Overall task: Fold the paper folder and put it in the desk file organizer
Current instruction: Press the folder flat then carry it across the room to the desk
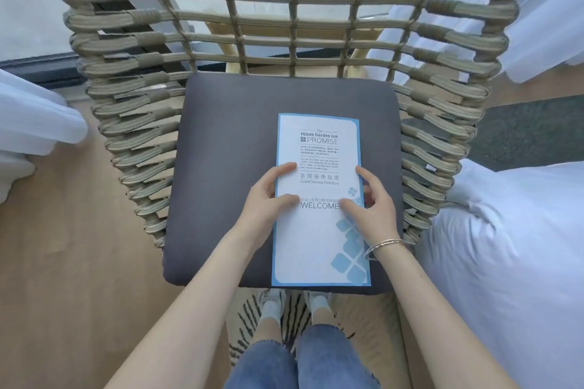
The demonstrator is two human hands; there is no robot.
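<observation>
Paper folder (319,199) lies flat & closed on a dark grey seat cushion (227,148), long rectangle w/ blue border, glossy white front. Left hand (268,199) rests on its left edge, right hand (369,202) on the right edge, fingers of both spread loosely, pressing down, not pinching. Chair (139,98) is woven rope, open grid back. Cushion bare to the left & behind; folder's near edge sits abt at the cushion front.
</observation>
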